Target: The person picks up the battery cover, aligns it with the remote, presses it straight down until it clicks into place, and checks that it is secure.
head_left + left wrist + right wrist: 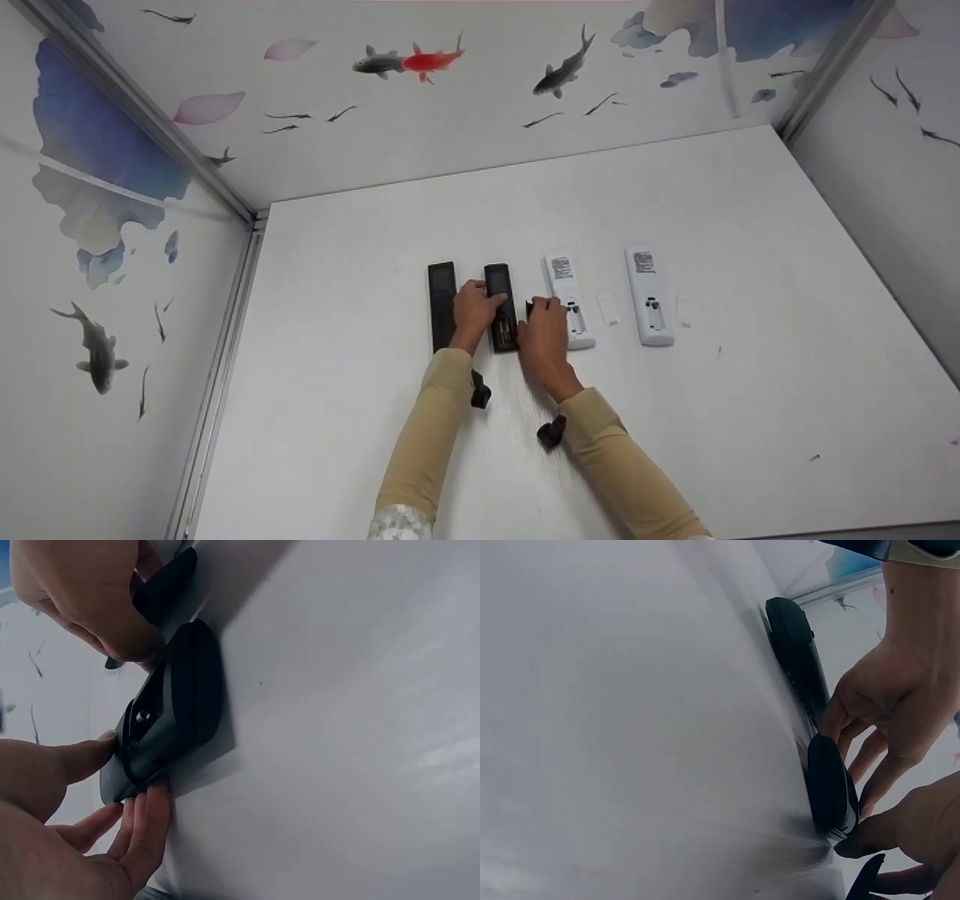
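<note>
In the head view, a black remote control (pixel 498 279) lies face down with its battery compartment uncovered. My left hand (pixel 472 309) grips its sides, the thumb along the near edge in the left wrist view and the fingers on the other side. A metal spring contact shows inside the compartment. My right hand (pixel 545 341) pinches a thin black battery cover (pixel 171 585) just to the right of that remote. In the right wrist view, the right thumb is right at the remote's lower end. A second black remote (pixel 441 281) lies to the left, partly behind the left hand.
To the right lie two white remotes, one (pixel 561 277) partly behind the right hand and the other (pixel 643 289) farther right, their compartments uncovered. White battery covers (pixel 607 308) lie beside them. Patterned walls (pixel 480 135) border the white table (pixel 337 315).
</note>
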`<state>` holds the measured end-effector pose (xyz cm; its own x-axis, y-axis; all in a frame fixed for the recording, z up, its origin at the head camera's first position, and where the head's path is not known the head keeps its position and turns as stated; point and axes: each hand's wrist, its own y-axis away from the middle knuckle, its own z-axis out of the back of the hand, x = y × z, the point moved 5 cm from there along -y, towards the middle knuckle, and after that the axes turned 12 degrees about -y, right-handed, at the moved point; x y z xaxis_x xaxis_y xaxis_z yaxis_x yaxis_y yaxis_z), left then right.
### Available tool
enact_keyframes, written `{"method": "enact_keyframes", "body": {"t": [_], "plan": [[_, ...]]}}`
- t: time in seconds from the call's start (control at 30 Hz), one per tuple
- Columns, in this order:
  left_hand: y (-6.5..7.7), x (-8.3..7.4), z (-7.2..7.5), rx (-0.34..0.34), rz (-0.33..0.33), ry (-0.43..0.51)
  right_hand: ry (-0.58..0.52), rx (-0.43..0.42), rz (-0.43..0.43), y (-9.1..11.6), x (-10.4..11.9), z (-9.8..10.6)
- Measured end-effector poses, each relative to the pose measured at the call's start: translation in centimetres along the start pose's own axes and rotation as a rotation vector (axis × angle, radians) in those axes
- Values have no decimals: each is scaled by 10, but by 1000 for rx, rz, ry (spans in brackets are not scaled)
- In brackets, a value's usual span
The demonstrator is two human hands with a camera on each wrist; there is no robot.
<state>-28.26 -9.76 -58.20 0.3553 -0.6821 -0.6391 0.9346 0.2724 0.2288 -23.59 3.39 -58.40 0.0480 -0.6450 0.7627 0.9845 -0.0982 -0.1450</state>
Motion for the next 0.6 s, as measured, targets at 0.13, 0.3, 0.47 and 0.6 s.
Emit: {"method": "enact_keyframes", "body": {"t": [0.13,0.3,0.47,0.6], "plan": [[-1,-4,1,4,25,-41,27,5,-3,0,1,1],[-3,-7,0,34,52,-26,63,-19,10,-3,4,7],[-3,-8,-2,78,45,19,43,-53,47,-5,6,15],[-2,-4,-4,86,37,54,-3,-36,55,-5,5,18]]}}
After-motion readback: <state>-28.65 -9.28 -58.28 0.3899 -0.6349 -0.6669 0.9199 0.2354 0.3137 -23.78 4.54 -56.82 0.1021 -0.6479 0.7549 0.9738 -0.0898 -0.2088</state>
